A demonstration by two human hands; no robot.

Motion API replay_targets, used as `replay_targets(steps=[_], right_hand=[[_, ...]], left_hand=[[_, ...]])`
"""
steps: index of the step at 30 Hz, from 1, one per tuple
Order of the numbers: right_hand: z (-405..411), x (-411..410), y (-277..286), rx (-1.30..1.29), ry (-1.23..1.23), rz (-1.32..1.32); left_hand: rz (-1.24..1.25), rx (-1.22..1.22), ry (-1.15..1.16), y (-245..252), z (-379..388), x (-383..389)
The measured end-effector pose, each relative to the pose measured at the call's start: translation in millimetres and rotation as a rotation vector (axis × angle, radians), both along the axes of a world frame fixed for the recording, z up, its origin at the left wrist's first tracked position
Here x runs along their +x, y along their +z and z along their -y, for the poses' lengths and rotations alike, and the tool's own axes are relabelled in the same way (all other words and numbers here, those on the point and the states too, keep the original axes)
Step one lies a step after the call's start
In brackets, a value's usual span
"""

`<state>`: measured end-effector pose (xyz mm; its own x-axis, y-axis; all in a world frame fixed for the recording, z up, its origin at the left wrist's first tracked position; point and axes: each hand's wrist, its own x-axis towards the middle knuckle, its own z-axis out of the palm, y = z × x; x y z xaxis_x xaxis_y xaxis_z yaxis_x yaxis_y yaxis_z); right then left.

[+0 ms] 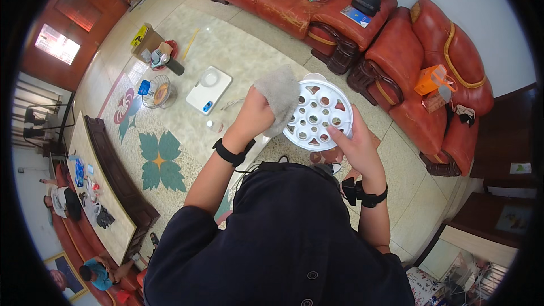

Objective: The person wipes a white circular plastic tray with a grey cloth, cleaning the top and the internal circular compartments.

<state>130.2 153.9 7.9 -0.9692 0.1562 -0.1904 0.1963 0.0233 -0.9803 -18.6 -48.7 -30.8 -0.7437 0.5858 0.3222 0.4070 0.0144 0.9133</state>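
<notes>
My right hand [361,148] grips the rim of a round white plastic rack [319,112] full of round and triangular holes, with the thumb over its upper face. A grey cloth [282,93] is bunched in my left hand [253,114], whose fingers are curled under it and partly hidden. The cloth overlaps the left edge of the rack; whether the two touch I cannot tell. Both are held up in front of me, by the corner of a marble-topped coffee table [238,42].
The table bears a white tray [194,97] with a round lid [209,77] and blue toy car [207,106], a small bottle [215,126], a basket [166,101], a black cup [175,67] and a cardboard box [148,44]. Red leather sofas [272,2] stand beyond. People sit at far left.
</notes>
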Motion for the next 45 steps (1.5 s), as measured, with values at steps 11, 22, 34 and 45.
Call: replay_targets(steps=[11,22,34,45], right_hand=[[8,-4,-33,0.433,-0.062,-0.226],[0,0,-22,0.232,-0.036,-0.156],[-2,-5,-19,-0.049,-0.310,-0.411],[-2,5,4,-0.174,-0.071,-0.124]], left_hand=[[0.222,-0.035,-0.052,15,-13,18],[-0.062,-0.104,-0.038,0,-13,13],[0.257,0.079,0.043,-16,-26,28],[0.103,0.027,-0.006,9,-6,5]])
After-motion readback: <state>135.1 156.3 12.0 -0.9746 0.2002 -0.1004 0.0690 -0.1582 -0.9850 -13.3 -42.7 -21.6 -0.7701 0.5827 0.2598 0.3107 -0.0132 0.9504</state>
